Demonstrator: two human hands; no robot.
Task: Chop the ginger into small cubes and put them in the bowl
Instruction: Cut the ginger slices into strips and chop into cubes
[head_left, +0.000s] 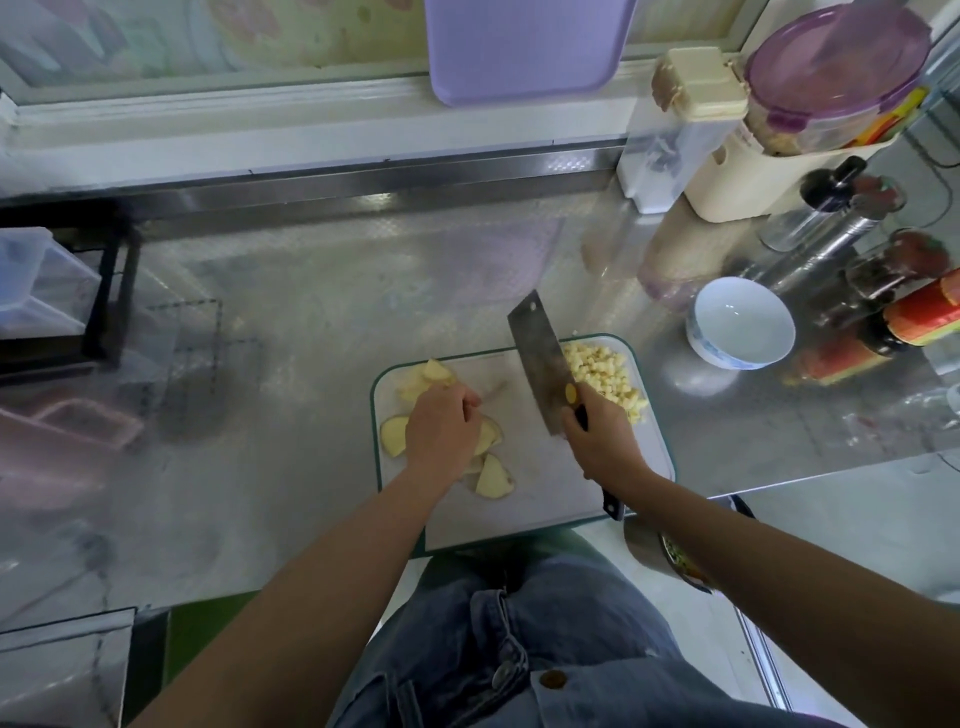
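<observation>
A white cutting board with a green rim lies on the steel counter in front of me. Pale ginger slices lie on its left half. A heap of small ginger cubes sits at its far right corner. My left hand lies over the slices with its fingers curled down among them; what they grasp is hidden. My right hand grips the handle of a cleaver, whose blade is raised over the board's middle beside the cubes. A white bowl stands empty to the right of the board.
Sauce bottles and a steel shaker crowd the counter's right end behind the bowl. Plastic containers stand at the back right. A purple tray leans on the window. A black rack stands at the left.
</observation>
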